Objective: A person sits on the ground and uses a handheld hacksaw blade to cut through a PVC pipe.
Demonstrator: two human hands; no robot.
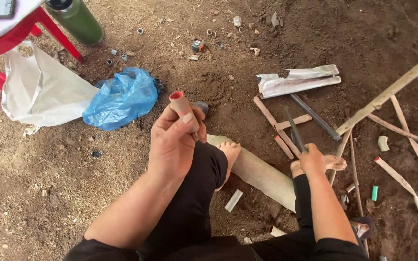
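The left hand [172, 140] is raised above the left knee, with the fingers closed around a short tan tube with a red end [183, 107]; the thumb lies along its side and the red end points up and away. The right hand [311, 158] is lower, near the right foot, and it grips the handle of a dark narrow blade [293, 128], which points away from the person over the ground. Both forearms are bare and reach forward over legs in black trousers.

The blue plastic bag [121, 99] lies crumpled on the soil to the left of the tube, touching the white bag [39, 89]; what is inside them I cannot tell. A green bottle [77, 20] stands by the leg of the red stool [6, 46].

A pale flat board [260, 174] lies under the bare feet. To the right, thin cut sticks [281, 126] and a long bamboo pole [388, 92] cross each other, near a folded silver sheet [296, 79]. The bare soil in front, between the bags and the sticks, holds only small scraps.
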